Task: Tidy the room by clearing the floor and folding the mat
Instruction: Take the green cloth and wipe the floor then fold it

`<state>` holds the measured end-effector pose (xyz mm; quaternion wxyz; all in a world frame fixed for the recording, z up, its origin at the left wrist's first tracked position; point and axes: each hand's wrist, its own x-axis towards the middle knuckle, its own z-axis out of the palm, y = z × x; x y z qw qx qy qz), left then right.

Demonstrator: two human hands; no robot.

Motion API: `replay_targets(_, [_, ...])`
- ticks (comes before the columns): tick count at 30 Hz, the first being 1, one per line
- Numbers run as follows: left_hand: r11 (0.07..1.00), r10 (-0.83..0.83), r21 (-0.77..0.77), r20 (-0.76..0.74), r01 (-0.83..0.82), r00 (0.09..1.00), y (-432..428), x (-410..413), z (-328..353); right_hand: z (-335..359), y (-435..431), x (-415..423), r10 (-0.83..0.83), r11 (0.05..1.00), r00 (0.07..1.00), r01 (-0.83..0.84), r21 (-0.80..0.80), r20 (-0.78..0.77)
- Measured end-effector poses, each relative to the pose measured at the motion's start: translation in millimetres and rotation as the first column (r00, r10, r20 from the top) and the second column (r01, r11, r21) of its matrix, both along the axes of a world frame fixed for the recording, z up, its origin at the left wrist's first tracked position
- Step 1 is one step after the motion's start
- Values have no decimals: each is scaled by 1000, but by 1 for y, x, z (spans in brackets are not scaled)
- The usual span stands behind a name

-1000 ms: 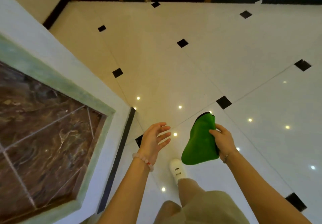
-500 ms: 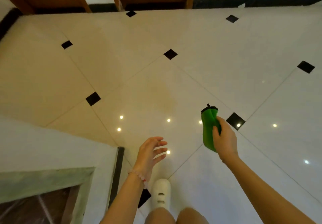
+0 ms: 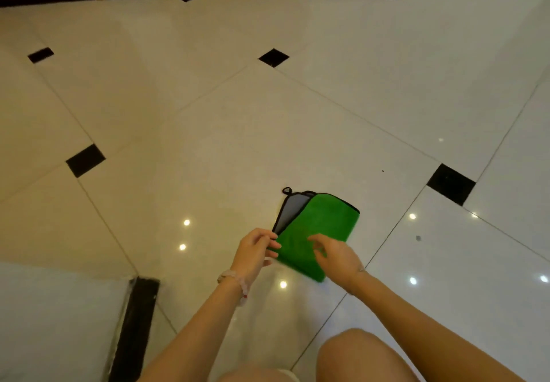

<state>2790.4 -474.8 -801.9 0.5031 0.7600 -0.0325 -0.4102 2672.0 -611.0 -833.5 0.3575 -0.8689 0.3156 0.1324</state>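
Glossy tile floor (image 3: 268, 131), green mat (image 3: 324, 224) on it; left hand (image 3: 254, 252) pinches its edge, right hand (image 3: 337, 256) slack-fingered

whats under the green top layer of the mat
A grey layer peeks out along the left side of the green mat; the rest beneath is hidden by the mat itself and the right hand.

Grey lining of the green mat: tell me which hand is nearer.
Left. The left hand pinches the mat edge at the lining near end; the right hand is over the green face, farther off.
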Motion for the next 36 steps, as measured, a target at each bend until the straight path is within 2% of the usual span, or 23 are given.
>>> replay_targets(3, [983,-179,72,111,171,978,-6,-12,-32,-2,-9,-12,-82,997,995,82,9,53])
replay_targets(5, [929,-363,152,207,337,908,-10,-22,-43,1,-15,-17,-104,995,992,104,1,74])
replay_targets(7, [815,-577,278,324,508,749,-15,-28,-54,3,-20,-18,-101,995,992,102,-4,76])
replay_targets(10, [580,-810,510,438,635,389,-26,-32,-71,0,-26,-13,-84,996,993,85,-14,77])
replay_targets(12, [428,-895,664,405,613,186,-33,-33,-86,-5,-31,-8,-88,996,992,89,-13,88])
replay_targets(13, [363,-925,712,355,601,138,-36,-32,-94,-8,-33,-6,-93,996,992,94,-9,90])
replay_targets(15, [279,-958,763,260,583,119,-39,-31,-110,-14,-37,-3,-88,996,993,89,-8,83])
replay_targets(19, [309,-945,784,319,538,78,-45,-18,-140,-29,-49,6,-48,998,996,50,-33,78])
replay_targets(21, [332,-940,799,328,502,99,-57,-5,-158,-36,-57,14,-48,997,994,53,-50,98])
replay_targets(26, [389,-910,750,404,535,95,-116,44,-147,-49,-75,40,-38,994,991,51,-100,129])
replay_targets(30, [447,-894,751,402,486,201,-160,100,-147,-56,-95,64,-63,991,988,78,-111,139])
replay_targets(34, [428,-903,773,348,468,250,-173,169,-142,-53,-114,83,-86,989,987,101,-106,137])
replay_targets(36, [451,-881,780,314,433,353,-164,211,-144,-46,-126,95,-101,985,982,120,-120,157])
